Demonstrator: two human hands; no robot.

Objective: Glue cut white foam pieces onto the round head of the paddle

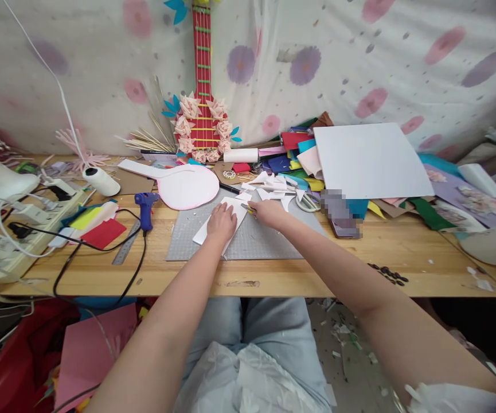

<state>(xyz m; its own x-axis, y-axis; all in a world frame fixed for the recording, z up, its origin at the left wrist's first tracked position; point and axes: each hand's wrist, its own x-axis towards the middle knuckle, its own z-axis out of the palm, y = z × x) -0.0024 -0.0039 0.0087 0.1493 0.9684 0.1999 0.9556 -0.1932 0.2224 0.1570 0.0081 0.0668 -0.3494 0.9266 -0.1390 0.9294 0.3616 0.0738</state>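
Both forearms reach forward over the counter (pixel 273 281). The left hand (pixel 221 222) lies spread flat on the white foam strip (pixel 222 221). The right hand (pixel 269 213) pinches a knife (pixel 248 208) at the strip's far-right edge. The strip's long axis runs near-left to far-right.
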